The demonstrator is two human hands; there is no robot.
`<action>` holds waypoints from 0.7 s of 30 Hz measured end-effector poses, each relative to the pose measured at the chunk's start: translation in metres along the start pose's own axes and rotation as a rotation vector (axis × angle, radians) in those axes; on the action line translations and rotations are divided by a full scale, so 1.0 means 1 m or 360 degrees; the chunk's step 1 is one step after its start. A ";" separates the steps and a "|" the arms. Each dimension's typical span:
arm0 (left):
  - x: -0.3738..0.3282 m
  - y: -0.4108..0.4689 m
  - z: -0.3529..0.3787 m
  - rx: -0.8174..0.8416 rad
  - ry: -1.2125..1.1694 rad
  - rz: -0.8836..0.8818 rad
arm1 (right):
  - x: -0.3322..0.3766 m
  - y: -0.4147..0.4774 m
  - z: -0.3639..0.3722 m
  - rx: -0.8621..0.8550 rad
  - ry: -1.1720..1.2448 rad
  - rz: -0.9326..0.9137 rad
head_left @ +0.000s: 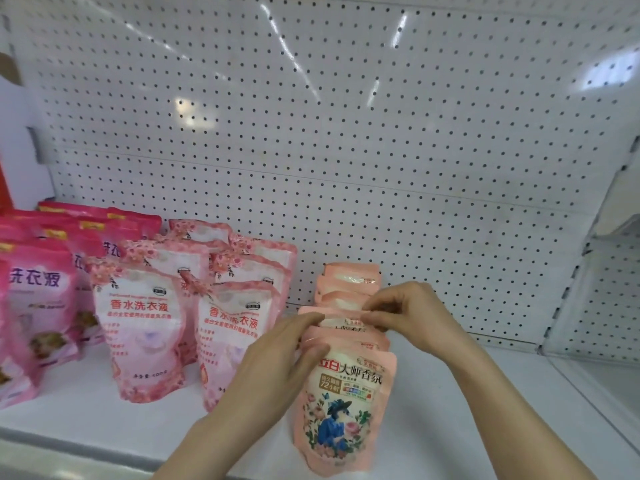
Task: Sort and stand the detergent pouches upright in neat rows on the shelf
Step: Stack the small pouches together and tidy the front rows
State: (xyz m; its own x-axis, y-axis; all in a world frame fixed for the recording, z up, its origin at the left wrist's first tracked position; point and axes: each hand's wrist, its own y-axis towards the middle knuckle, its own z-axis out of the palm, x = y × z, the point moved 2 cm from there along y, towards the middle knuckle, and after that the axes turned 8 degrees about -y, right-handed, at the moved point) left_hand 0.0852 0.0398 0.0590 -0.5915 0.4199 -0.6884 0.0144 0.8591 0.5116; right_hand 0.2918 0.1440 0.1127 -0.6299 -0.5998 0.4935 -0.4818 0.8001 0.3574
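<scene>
A row of several peach pouches stands front to back on the white shelf (pixel 485 393); the front peach pouch (pixel 343 410) shows roses and a figure in blue. My left hand (pixel 287 351) rests its fingers on the left top edges of the middle pouches. My right hand (pixel 401 310) pinches the top edge of a middle peach pouch (pixel 343 322). To the left stand two rows of light pink pouches (pixel 142 327), and further left rows of magenta pouches (pixel 38 306).
A white pegboard back wall (pixel 346 133) closes the shelf behind. A pegboard side panel (pixel 595 299) bounds it at the right. Bare shelf surface lies right of the peach row. The shelf's front lip (pixel 86 448) runs along the bottom left.
</scene>
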 end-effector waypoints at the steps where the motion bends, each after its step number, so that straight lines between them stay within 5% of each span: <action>1: 0.001 0.000 0.000 0.0004 -0.0015 -0.0005 | -0.001 0.001 -0.001 0.0053 0.0024 -0.0004; 4: 0.002 0.001 0.000 0.0005 -0.0006 0.0011 | -0.004 0.007 -0.008 0.0032 0.0100 0.0009; 7: 0.001 0.002 -0.001 0.0013 0.0066 0.0061 | -0.009 0.022 -0.016 -0.0180 -0.0218 0.0046; 10: -0.001 0.003 -0.004 0.0030 0.0126 0.0091 | -0.008 0.036 -0.008 0.0068 -0.0432 0.0144; 21: 0.005 0.004 -0.004 0.0059 0.0185 0.0142 | -0.007 0.049 0.006 0.0028 -0.0217 0.0127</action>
State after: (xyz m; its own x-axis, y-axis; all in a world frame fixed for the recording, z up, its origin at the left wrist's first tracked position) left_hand 0.0790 0.0445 0.0595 -0.6759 0.4599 -0.5759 0.0992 0.8311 0.5472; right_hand 0.2690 0.1876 0.1220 -0.7427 -0.5316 0.4072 -0.4370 0.8455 0.3067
